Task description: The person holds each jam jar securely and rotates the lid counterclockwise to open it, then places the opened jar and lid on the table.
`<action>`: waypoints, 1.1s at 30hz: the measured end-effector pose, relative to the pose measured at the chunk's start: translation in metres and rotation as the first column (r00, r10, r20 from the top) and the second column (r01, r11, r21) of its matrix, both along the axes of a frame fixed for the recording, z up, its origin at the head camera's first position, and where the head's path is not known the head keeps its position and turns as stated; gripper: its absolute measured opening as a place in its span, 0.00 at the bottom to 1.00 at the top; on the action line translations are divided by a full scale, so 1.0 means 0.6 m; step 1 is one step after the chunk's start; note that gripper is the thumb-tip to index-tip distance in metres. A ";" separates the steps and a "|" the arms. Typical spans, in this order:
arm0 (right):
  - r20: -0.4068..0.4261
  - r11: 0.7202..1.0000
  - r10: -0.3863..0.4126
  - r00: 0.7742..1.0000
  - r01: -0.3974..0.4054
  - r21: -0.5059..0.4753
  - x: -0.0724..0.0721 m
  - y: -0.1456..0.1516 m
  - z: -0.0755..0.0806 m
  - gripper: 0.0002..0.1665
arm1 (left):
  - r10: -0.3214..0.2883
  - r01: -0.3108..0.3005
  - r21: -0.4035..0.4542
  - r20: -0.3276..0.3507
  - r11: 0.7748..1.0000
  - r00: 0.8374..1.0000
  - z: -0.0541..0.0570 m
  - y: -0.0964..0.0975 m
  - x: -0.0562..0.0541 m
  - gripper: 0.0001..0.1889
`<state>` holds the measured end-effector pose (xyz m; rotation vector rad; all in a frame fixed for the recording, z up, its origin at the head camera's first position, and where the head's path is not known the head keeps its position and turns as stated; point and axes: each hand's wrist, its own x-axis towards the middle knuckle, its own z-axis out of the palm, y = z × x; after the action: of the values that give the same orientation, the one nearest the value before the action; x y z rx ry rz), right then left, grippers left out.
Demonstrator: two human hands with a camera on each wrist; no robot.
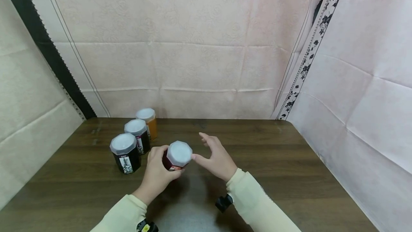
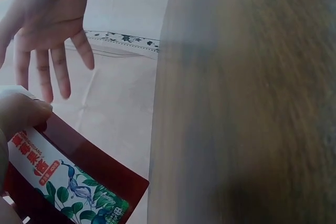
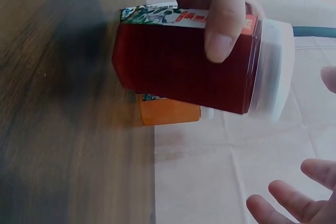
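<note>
A dark red jam jar [image 1: 179, 154] with a white octagonal lid is gripped by my left hand [image 1: 158, 170], fingers and thumb round its body. In the right wrist view the jar [image 3: 184, 59] appears raised off the wooden table, its thumb side facing me. The label [image 2: 68, 182] with green leaves and red lettering shows in the left wrist view. My right hand [image 1: 216, 157] is spread beside the jar's lid, thumb close to it; whether they touch I cannot tell. The left wrist view shows that right hand [image 2: 52, 30] with straight, parted fingers.
Three more white-lidded jars stand in a slanting row on the left of the wooden table [image 1: 257, 146]: a dark jar [image 1: 127, 158] in front, another dark jar [image 1: 141, 141] behind it, and an orange jar [image 1: 152, 127] at the back. Pale cloth [image 1: 199, 63] hangs round the table.
</note>
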<state>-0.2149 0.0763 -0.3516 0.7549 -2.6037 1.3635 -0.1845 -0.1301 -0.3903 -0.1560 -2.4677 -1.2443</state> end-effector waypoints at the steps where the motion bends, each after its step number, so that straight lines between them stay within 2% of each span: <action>1: -0.001 1.000 -0.001 1.000 0.001 0.000 0.000 -0.001 0.001 0.44 | -0.001 0.000 -0.008 -0.011 1.000 1.000 0.000 0.001 0.000 0.39; 11: 0.021 1.000 -0.030 0.999 0.030 0.010 0.007 -0.014 0.017 0.42 | -0.008 0.002 -0.071 -0.078 0.997 0.997 0.003 0.015 0.003 0.39; 20: 0.076 0.999 -0.034 0.997 0.033 0.012 0.010 -0.023 0.022 0.43 | -0.007 0.002 -0.082 -0.060 0.997 0.998 0.004 0.019 0.003 0.40; 33: 0.163 0.999 -0.038 0.986 0.033 0.033 0.015 -0.039 0.033 0.45 | -0.012 -0.002 -0.113 -0.126 0.994 0.992 -0.002 0.026 -0.001 0.39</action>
<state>-0.2057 0.0528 -0.3317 0.6213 -2.7533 1.4369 -0.1852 -0.1148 -0.3917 -0.2628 -2.4290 -1.0632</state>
